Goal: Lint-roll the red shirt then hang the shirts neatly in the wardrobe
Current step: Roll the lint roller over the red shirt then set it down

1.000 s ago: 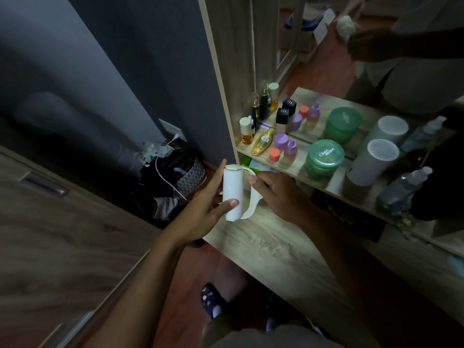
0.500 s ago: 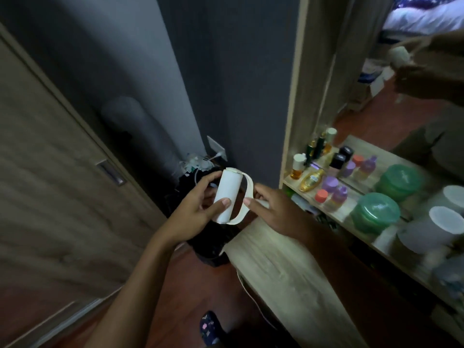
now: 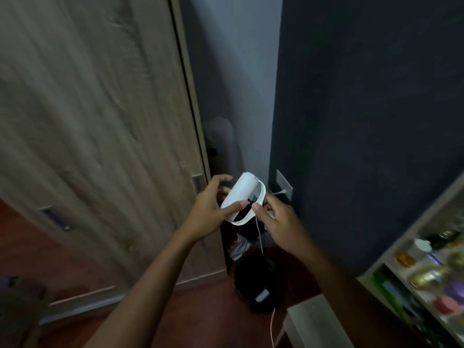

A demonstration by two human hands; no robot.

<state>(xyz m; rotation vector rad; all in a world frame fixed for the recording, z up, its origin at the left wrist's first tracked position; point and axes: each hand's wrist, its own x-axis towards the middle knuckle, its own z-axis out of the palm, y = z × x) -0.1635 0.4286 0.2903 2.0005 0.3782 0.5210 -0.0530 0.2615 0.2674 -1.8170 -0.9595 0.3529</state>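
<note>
A white lint roller (image 3: 241, 192) with a curved white handle loop is held in front of me at mid-frame. My left hand (image 3: 210, 211) wraps around the roll from the left, thumb across its lower part. My right hand (image 3: 277, 223) pinches the handle loop at the roller's right side. The wooden wardrobe (image 3: 95, 136) with recessed handles fills the left half of the view, its doors closed. No shirt is in view.
A dark wall (image 3: 364, 121) stands to the right with a socket (image 3: 284, 184) and a white cable running down. A black bag (image 3: 259, 282) sits on the red floor below my hands. A shelf of blurred bottles (image 3: 431, 267) and a wooden top (image 3: 319, 322) lie at bottom right.
My view has swung left from the vanity shelf toward the wardrobe. Both hands have kept hold of the lint roller, which is now tilted more to the right.
</note>
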